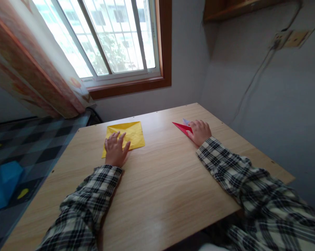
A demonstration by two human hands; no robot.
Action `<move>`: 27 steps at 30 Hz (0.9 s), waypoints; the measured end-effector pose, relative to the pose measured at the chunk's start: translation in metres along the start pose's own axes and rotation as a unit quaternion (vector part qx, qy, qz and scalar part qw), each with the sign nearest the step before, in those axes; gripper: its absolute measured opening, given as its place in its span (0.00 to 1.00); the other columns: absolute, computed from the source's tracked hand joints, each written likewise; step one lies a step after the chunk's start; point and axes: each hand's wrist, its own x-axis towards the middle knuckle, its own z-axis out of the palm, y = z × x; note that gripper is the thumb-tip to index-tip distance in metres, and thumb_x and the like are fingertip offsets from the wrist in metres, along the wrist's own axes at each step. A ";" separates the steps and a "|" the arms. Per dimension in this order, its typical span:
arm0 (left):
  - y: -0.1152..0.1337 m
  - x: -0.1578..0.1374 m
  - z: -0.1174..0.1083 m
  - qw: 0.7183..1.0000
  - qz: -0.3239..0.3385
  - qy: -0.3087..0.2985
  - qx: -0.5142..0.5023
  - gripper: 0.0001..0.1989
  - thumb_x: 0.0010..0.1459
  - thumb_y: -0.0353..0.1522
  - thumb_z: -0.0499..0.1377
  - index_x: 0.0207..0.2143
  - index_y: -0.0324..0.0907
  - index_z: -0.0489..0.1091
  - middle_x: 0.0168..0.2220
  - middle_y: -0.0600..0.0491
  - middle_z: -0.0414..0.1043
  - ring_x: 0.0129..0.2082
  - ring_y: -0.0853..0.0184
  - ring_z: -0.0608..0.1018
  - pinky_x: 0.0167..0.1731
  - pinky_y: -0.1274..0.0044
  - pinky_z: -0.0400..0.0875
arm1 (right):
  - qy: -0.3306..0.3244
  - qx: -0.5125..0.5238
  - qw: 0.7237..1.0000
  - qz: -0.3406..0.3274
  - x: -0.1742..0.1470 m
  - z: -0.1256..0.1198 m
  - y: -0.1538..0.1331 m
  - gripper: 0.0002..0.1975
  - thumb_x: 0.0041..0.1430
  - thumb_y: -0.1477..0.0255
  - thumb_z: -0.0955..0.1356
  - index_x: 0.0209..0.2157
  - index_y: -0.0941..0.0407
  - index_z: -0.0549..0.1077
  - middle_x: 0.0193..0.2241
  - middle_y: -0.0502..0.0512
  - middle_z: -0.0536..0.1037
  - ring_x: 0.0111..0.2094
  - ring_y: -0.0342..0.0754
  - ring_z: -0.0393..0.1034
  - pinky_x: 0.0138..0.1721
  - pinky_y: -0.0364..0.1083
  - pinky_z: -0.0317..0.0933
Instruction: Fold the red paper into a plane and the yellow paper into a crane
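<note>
A creased yellow sheet of paper (135, 134) lies on the table's far left part. My left hand (117, 148) is over its near left portion, fingers spread, holding nothing; whether the fingertips touch the paper I cannot tell. On the right, my right hand (200, 132) is closed over a red folded paper (183, 128), the thumb near its side edge. The red paper narrows to a point toward the left. Just behind it a small pale lilac paper piece (185, 121) shows, partly covered by the fingers. The right fingertips are hidden.
Both forearms rest over a light wooden table (157, 181). A blue folded paper (6, 183) lies on the dark checked cloth (42, 150) at the left. Beyond are a window (113, 38), a curtain (39, 66) and a wall socket (280, 39) with a cable.
</note>
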 end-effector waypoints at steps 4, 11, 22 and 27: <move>0.020 -0.003 0.000 0.996 0.082 0.016 -0.038 0.23 0.68 0.42 0.50 0.60 0.42 0.65 0.63 0.40 0.63 0.66 0.50 0.61 0.66 0.52 0.47 | -0.064 -0.070 0.995 0.032 0.003 -0.001 0.010 0.12 0.64 0.68 0.65 0.42 0.60 0.75 0.42 0.66 0.79 0.43 0.57 0.69 0.41 0.51 0.54; 0.067 -0.015 -0.007 0.972 0.146 -0.034 -0.180 0.16 0.68 0.38 0.52 0.53 0.43 0.71 0.56 0.45 0.71 0.60 0.55 0.68 0.61 0.59 0.62 | 0.008 0.033 0.999 -0.030 -0.004 -0.010 -0.013 0.10 0.65 0.70 0.64 0.34 0.57 0.75 0.36 0.61 0.80 0.37 0.52 0.71 0.35 0.48 0.54; 0.128 -0.027 -0.005 0.795 -0.021 -0.192 -0.575 0.19 0.64 0.45 0.58 0.48 0.39 0.71 0.45 0.46 0.77 0.42 0.61 0.78 0.44 0.69 0.74 | -0.006 0.480 0.875 -0.067 -0.046 0.003 -0.086 0.10 0.62 0.66 0.66 0.28 0.55 0.70 0.23 0.48 0.70 0.25 0.43 0.62 0.27 0.43 0.56; 0.123 -0.030 -0.001 0.764 -0.060 -0.171 -0.619 0.25 0.70 0.48 0.46 0.52 0.41 0.70 0.46 0.46 0.74 0.42 0.63 0.76 0.46 0.69 0.73 | -0.094 0.659 0.746 0.001 -0.048 0.018 -0.092 0.14 0.63 0.59 0.67 0.32 0.55 0.73 0.27 0.49 0.75 0.28 0.44 0.68 0.29 0.43 0.62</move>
